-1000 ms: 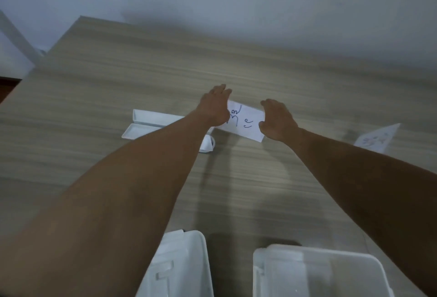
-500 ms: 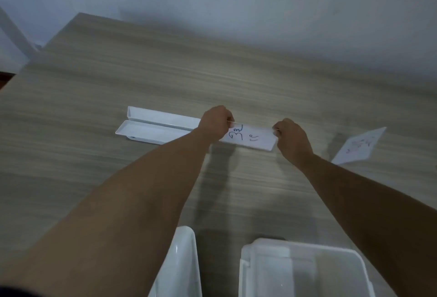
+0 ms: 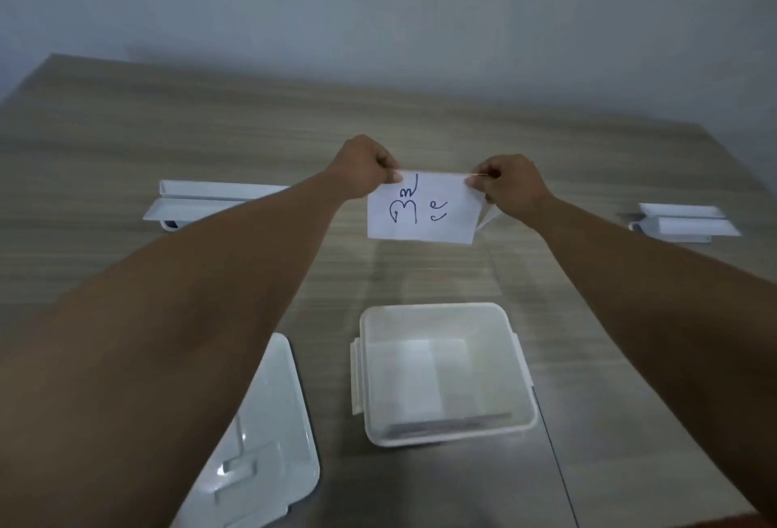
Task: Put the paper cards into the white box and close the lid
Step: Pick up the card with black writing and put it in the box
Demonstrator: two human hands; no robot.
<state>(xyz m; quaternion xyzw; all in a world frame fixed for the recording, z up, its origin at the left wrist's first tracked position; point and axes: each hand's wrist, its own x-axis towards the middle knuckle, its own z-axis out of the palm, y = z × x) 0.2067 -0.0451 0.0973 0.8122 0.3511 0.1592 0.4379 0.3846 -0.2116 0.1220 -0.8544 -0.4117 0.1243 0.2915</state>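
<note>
A white paper card (image 3: 421,207) with blue handwriting hangs upright in the air, above the table and beyond the white box (image 3: 441,435). My left hand (image 3: 366,168) pinches its top left corner and my right hand (image 3: 511,184) pinches its top right corner. A second sheet edge shows behind the card's right side, under my right hand. The box stands open near the table's front, with what looks like white paper lying flat on its floor. Its white lid (image 3: 260,443) lies flat on the table left of the box, partly under my left forearm.
A long white tray (image 3: 197,199) lies at the far left of the wooden table (image 3: 210,132), partly behind my left arm. Another white tray (image 3: 683,222) sits at the far right. A grey wall rises behind the table's far edge.
Both hands have lifted the card off the table and turned it upright, its writing towards me. The view has tilted down, so the box and lid show in full.
</note>
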